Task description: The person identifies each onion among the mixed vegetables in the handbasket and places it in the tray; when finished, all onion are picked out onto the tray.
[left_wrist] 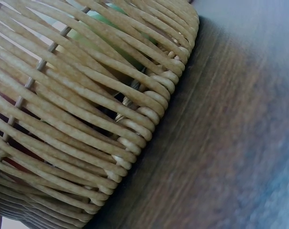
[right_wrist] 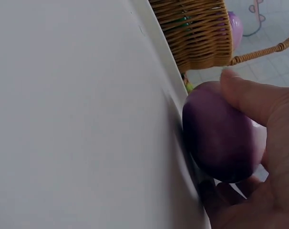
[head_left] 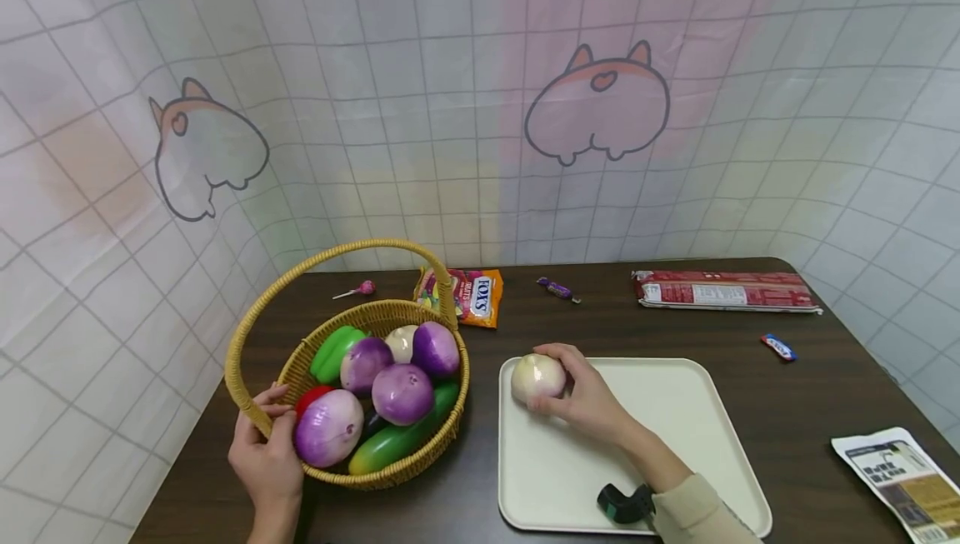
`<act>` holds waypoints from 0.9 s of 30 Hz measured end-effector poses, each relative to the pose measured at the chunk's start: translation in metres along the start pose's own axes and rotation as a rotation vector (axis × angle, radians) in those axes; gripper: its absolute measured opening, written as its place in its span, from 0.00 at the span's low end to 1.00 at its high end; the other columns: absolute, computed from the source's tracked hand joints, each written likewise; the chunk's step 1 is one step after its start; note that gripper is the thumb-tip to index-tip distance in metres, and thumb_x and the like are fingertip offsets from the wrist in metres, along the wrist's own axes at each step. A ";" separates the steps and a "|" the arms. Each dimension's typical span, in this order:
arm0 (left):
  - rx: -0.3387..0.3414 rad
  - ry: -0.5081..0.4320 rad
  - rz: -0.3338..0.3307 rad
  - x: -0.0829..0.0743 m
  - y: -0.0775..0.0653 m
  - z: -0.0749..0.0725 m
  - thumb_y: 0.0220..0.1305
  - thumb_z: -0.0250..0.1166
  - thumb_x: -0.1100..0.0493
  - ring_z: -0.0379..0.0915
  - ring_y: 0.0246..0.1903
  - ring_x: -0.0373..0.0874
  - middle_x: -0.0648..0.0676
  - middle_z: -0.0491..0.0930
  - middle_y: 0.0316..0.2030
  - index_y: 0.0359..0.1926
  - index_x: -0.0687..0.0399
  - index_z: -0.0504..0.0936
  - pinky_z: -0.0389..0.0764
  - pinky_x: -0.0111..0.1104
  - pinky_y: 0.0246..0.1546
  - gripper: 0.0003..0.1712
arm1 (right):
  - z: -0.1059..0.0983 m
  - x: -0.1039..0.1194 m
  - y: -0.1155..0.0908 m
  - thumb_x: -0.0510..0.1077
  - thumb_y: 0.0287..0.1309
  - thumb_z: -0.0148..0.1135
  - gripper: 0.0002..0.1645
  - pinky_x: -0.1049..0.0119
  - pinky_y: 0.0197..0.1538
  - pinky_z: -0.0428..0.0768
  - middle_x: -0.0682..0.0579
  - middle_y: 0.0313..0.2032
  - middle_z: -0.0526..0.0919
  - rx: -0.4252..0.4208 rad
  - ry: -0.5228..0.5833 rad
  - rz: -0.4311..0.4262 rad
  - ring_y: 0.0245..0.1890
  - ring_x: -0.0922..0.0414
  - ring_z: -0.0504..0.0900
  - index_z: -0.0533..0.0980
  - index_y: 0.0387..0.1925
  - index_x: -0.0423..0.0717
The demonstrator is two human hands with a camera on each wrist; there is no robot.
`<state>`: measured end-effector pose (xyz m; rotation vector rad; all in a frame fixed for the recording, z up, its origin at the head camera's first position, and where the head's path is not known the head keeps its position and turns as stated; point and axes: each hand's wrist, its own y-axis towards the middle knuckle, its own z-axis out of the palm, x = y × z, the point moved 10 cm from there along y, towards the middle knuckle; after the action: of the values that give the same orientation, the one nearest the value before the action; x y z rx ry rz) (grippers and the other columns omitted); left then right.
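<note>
My right hand [head_left: 588, 398] holds a purple-and-white onion [head_left: 537, 379] between thumb and fingers at the upper left corner of a cream tray [head_left: 675, 444]. The right wrist view shows the onion's purple side [right_wrist: 221, 133] close to the tray's surface [right_wrist: 87, 114]; whether they touch I cannot tell. My left hand [head_left: 266, 452] grips the wicker basket [head_left: 405, 469] at its left rim, by the foot of the handle. Several purple and whitish onions [head_left: 402, 394] fill the basket, with a green pepper [head_left: 335, 354], something red [head_left: 311, 399] and a green cucumber-like vegetable [head_left: 397, 446].
Behind the basket lie a lollipop [head_left: 365, 287] and a Fox's candy bag [head_left: 476, 298]. A purple-wrapped candy [head_left: 557, 288], a long red package [head_left: 727, 291] and a small blue-and-white candy [head_left: 778, 347] lie along the back and right. A printed packet [head_left: 903, 481] sits at front right.
</note>
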<state>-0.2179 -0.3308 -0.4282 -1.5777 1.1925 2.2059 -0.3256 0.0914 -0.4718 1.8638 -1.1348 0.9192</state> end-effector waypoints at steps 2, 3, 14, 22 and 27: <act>0.004 -0.011 -0.002 0.001 0.000 0.002 0.53 0.57 0.81 0.77 0.53 0.47 0.62 0.82 0.40 0.29 0.85 0.73 0.74 0.27 0.57 0.02 | 0.000 0.000 0.000 0.45 0.42 0.80 0.45 0.63 0.61 0.75 0.49 0.59 0.73 0.011 0.022 -0.001 0.56 0.52 0.74 0.69 0.62 0.44; 0.005 -0.010 0.001 0.001 0.000 0.002 0.53 0.57 0.81 0.77 0.52 0.47 0.61 0.82 0.40 0.29 0.84 0.73 0.74 0.27 0.57 0.02 | 0.000 0.000 0.000 0.44 0.42 0.80 0.46 0.63 0.62 0.74 0.49 0.59 0.74 0.016 0.033 -0.002 0.57 0.52 0.74 0.68 0.63 0.43; 0.001 0.024 0.023 -0.004 -0.001 0.000 0.52 0.59 0.81 0.78 0.51 0.48 0.63 0.82 0.39 0.27 0.80 0.76 0.76 0.26 0.53 0.00 | 0.003 -0.001 -0.001 0.45 0.42 0.80 0.45 0.62 0.62 0.74 0.49 0.62 0.71 0.034 0.017 -0.048 0.59 0.51 0.72 0.70 0.63 0.48; 0.006 0.044 0.024 -0.001 0.001 -0.001 0.52 0.58 0.82 0.77 0.52 0.50 0.67 0.81 0.40 0.27 0.78 0.76 0.76 0.28 0.55 0.03 | 0.004 0.001 -0.001 0.45 0.41 0.80 0.46 0.54 0.62 0.74 0.49 0.57 0.71 0.039 0.009 -0.019 0.57 0.51 0.72 0.70 0.65 0.50; 0.009 0.042 0.020 -0.002 0.002 0.000 0.53 0.57 0.82 0.77 0.53 0.50 0.67 0.81 0.41 0.28 0.77 0.76 0.75 0.29 0.56 0.03 | 0.003 0.001 0.000 0.45 0.41 0.80 0.49 0.56 0.62 0.75 0.49 0.57 0.72 0.043 -0.009 -0.028 0.57 0.52 0.74 0.68 0.66 0.47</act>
<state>-0.2184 -0.3310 -0.4258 -1.6234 1.2341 2.1866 -0.3242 0.0885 -0.4723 1.9153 -1.0994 0.9270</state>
